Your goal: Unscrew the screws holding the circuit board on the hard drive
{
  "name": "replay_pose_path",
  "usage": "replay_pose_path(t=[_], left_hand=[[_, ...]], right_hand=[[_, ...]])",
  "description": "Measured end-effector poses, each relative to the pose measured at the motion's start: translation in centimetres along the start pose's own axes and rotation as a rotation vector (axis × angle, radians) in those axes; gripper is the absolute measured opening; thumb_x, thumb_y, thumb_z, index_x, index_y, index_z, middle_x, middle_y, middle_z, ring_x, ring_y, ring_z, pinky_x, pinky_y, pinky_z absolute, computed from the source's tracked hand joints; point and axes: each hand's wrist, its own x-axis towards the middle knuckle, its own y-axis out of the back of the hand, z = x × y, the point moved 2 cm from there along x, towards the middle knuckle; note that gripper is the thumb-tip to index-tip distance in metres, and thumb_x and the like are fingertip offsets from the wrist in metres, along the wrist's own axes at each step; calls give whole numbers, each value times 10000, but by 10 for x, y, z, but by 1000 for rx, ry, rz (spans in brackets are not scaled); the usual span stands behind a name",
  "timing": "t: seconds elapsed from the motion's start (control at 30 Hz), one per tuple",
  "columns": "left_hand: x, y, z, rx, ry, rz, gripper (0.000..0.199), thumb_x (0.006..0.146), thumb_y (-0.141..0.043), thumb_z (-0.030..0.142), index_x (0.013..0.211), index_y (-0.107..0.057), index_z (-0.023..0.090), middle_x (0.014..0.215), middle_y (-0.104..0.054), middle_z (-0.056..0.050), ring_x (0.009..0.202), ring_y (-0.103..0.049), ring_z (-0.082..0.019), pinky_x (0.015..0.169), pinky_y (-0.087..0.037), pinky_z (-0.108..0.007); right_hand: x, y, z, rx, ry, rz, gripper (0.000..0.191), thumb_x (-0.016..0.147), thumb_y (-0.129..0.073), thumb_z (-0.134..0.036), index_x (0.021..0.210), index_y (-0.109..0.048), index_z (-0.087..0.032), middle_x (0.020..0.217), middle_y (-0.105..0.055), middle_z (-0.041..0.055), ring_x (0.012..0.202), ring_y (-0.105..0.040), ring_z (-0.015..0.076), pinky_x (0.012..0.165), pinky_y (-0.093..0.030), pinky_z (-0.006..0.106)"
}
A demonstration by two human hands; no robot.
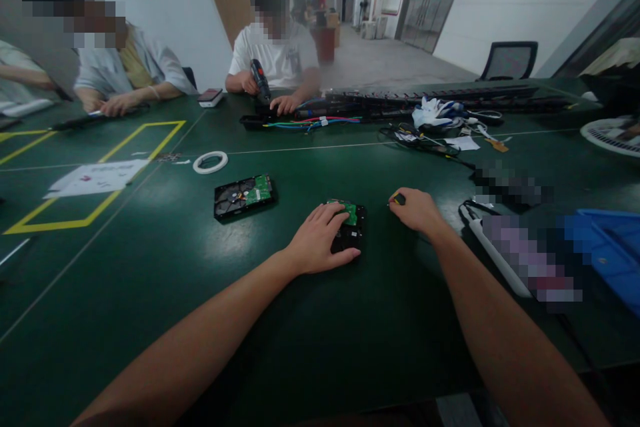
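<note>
My left hand lies over a hard drive, its fingers across the green circuit board and its thumb at the near edge. The drive rests board side up on the green table, partly hidden by the hand. To the right, apart from the drive, my right hand is closed on a small black-and-yellow tool; most of it is hidden in the fingers, so its kind is unclear. A second hard drive sits left of my left hand, its green board also facing up.
A white tape roll and printed papers lie at the left. Across the table a co-worker holds a power drill beside coloured wires. White-and-blue gloves, cables and a blue bin occupy the right side.
</note>
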Motion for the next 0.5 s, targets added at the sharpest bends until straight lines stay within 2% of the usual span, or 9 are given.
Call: replay_pose_path(t=[0.27, 0.5], left_hand=[[0, -2, -2, 14, -3, 7, 841, 964, -662, 742, 1561, -514, 169, 1629, -506, -199, 1556, -462, -416, 1349, -334, -640], [0, 0, 1, 10, 7, 8, 833, 963, -676, 710, 1572, -506, 167, 1621, -514, -197, 1565, -451, -414, 1355, -321, -630]], right_hand=[[-4, -2, -7, 8, 65, 6, 148, 950, -670, -288, 999, -798, -233, 1061, -813, 101, 971, -727, 276, 858, -522, 391], [-4, -6, -9, -23, 11, 18, 187, 995, -631, -266, 1037, -792, -181, 1074, -806, 158, 1011, -742, 312, 878, -521, 405]])
